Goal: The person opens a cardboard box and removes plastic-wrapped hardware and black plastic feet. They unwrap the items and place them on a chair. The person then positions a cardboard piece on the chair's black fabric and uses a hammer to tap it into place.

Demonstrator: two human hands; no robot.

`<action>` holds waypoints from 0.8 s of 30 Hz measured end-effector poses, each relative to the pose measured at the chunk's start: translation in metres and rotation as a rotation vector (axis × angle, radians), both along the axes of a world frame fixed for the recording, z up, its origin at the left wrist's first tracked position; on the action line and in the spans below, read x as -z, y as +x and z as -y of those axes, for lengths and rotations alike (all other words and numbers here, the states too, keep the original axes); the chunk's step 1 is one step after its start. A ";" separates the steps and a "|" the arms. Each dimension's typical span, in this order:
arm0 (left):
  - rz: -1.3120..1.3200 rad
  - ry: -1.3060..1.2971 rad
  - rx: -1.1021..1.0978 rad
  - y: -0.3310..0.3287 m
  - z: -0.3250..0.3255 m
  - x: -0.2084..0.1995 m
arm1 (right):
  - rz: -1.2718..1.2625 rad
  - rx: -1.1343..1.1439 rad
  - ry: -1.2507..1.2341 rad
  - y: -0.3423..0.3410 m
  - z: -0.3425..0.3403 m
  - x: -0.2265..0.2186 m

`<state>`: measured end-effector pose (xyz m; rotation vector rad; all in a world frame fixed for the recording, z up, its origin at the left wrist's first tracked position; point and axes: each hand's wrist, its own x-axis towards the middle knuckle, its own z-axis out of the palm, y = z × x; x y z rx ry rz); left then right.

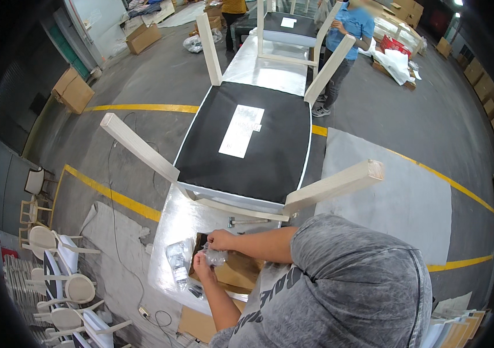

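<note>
At the frame's lower centre, left hand [202,267] and right hand [220,239] pinched a clear bag [217,257], contents indistinct; the box [243,270] beneath was partly hidden by the right forearm [267,243].

grey floor [142,81]; yellow lines [142,107]; white wall [101,17], upper left; pale chairs [79,288], lower left

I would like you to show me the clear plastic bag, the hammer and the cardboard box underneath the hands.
Plastic bag [217,257]: head view, crumpled middle.
Hammer [251,221]: head view, handle.
Cardboard box [240,271]: head view, brown inside.
</note>
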<state>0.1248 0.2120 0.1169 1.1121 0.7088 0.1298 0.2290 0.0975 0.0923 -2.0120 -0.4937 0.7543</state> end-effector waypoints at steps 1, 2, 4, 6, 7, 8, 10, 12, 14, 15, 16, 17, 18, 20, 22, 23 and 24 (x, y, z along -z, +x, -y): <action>-0.055 -0.047 0.011 -0.003 0.002 -0.001 | 0.102 0.008 0.050 -0.001 0.001 -0.003; -0.063 -0.149 -0.022 -0.006 0.004 -0.001 | 0.201 0.005 0.101 -0.004 0.000 -0.007; -0.072 -0.348 -0.086 -0.008 0.007 -0.003 | 0.302 -0.054 0.188 -0.014 -0.001 -0.018; -0.046 -0.367 -0.007 -0.018 0.004 -0.005 | 0.323 -0.154 0.249 -0.015 0.003 -0.034; -0.027 -0.423 -0.010 -0.022 0.008 -0.007 | 0.318 -0.210 0.210 -0.017 0.007 -0.040; -0.014 -0.478 -0.006 -0.025 0.013 -0.008 | 0.335 -0.214 0.187 -0.022 0.014 -0.044; -0.025 -0.525 0.001 -0.028 0.022 -0.010 | 0.364 -0.233 0.157 -0.031 0.022 -0.056; -0.016 -0.552 0.023 -0.027 0.022 -0.012 | 0.388 -0.336 0.147 -0.033 0.033 -0.070; 0.072 -0.489 -0.042 -0.023 0.019 -0.014 | 0.423 -0.425 0.203 -0.038 0.039 -0.081; 0.105 -0.359 -0.076 -0.030 0.005 -0.014 | 0.403 -0.536 0.188 -0.044 0.032 -0.093; 0.133 -0.256 -0.083 -0.036 0.004 -0.008 | 0.381 -0.453 0.160 -0.042 0.038 -0.096; 0.003 -0.270 -0.176 -0.035 0.008 -0.009 | 0.349 -0.390 0.129 -0.040 0.043 -0.096; 0.123 -0.226 -0.146 -0.034 0.000 -0.007 | 0.313 -0.360 0.125 -0.042 0.037 -0.101; 0.120 -0.087 -0.166 -0.039 -0.004 -0.013 | 0.314 -0.160 0.136 -0.041 0.038 -0.097; 0.141 0.026 -0.128 -0.035 -0.006 -0.029 | 0.375 0.020 0.137 -0.032 0.037 -0.091; 0.168 0.077 -0.141 -0.045 -0.011 -0.032 | 0.259 0.034 0.060 -0.034 0.029 -0.100; 0.242 0.123 -0.116 -0.034 -0.007 -0.040 | 0.038 0.020 0.139 -0.019 0.036 -0.093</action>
